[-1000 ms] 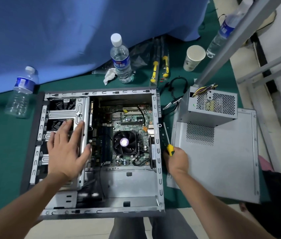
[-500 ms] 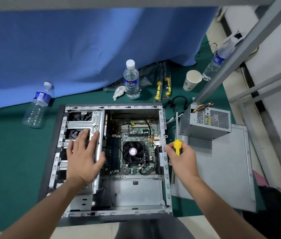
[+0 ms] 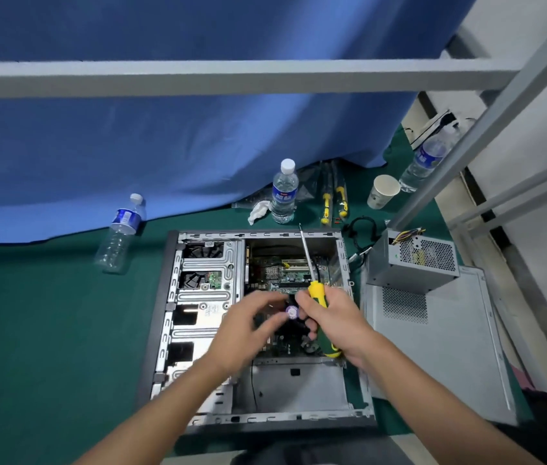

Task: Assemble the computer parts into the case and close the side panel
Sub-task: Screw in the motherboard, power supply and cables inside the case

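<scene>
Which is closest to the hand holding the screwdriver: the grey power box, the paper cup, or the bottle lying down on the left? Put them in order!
From the right hand:
1. Power supply, just to its right.
2. Paper cup, farther back, right.
3. Lying bottle, far left.

Open grey metal computer case (image 3: 161, 330) lies on green-covered desk (image 3: 47, 330). Perforated grey power supply box (image 3: 413, 263) sits on flat grey side panel (image 3: 450, 357), right of case. Clear plastic water bottle (image 3: 283, 193) behind case.

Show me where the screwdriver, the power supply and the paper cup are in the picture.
screwdriver (image 3: 316, 292): head view, on the yellow part of its handle, above the right hand's grip.
power supply (image 3: 409, 276): head view, on its grey side wall.
paper cup (image 3: 380, 195): head view, on its outer wall.
</scene>
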A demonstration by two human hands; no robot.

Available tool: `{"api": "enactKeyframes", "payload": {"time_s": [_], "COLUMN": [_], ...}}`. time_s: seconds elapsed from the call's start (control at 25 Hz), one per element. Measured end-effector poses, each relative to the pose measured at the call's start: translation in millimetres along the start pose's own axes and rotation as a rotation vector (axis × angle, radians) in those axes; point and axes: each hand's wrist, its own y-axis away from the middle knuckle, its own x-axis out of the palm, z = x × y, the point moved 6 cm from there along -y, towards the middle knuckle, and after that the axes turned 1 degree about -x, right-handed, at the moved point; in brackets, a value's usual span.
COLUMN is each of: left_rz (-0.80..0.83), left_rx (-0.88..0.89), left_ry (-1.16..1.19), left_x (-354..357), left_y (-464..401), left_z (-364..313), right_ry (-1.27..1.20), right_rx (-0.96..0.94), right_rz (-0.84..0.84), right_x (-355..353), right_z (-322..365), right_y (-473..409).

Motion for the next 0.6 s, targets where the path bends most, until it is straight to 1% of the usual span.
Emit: {"api": "enactKeyframes", "payload": {"time_s": [0.08, 0.16, 0.24, 0.32, 0.4, 0.48, 0.52, 0.6], "left_rz": [-0.035, -0.111, -0.141, -0.140, -0.104, -0.075, -0.079, -0.115], "left_rx": [0.032, 0.046, 0.051, 0.051, 0.057, 0.030, 0.002, -0.060], "left_ry": [0.152, 0.201, 0.232, 0.271, 0.317, 0.398, 0.449, 0.541], "left_x": [2.0, -1.5, -4.3, -5.1, -2.9, -4.4, -7.5, -16.9], "left_y": [4.2, 4.9, 3.6, 2.1, 1.2, -1.1, -3.2, -7.3], "left_z": [-21.0, -30.2, -36.3, -40.5, -44.5, -43.1, -39.7, -30.9], "right_ry": [-0.010, -0.029, -0.077, -0.152, -0.137, 0.010, 0.154, 0.610], "right_rx": [-0.016, -0.012, 0.012, 0.041, 0.024, -0.058, -0.120, -0.261], "right_rz": [0.042, 0.068, 0.084, 0.080, 0.054, 0.023, -0.009, -0.117], "right_x": [6.1, 6.6, 5.2, 4.1, -1.5, -11.1, -18.2, -34.3], "right_z": [5.1, 8.0, 9.1, 10.6, 16.2, 25.5, 31.5, 42.3], "right_y": [7.0, 12.8, 17.9, 23.0, 25.8, 26.3, 26.5, 28.0]}}
